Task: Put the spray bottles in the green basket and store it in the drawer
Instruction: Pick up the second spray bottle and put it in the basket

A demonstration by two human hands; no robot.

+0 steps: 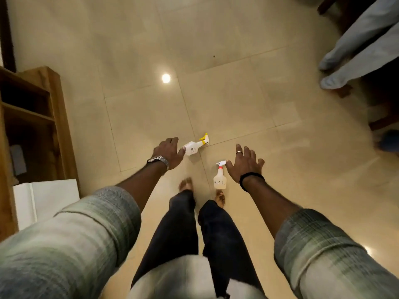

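Two white spray bottles lie on the beige tiled floor in front of my bare feet. The one with a yellow trigger (194, 146) lies on its side, its base just beside the fingertips of my left hand (168, 152), which is open and holds nothing. The one with a white nozzle and red collar (220, 176) lies near my right foot. My right hand (245, 165) hovers just right of its nozzle, fingers spread, empty. No green basket is in view.
A wooden shelf unit (32, 117) with open compartments stands at the left, with a white box (45, 201) at its foot. Another person's legs in light trousers (354, 52) stand at the upper right beside dark furniture. Open floor lies ahead.
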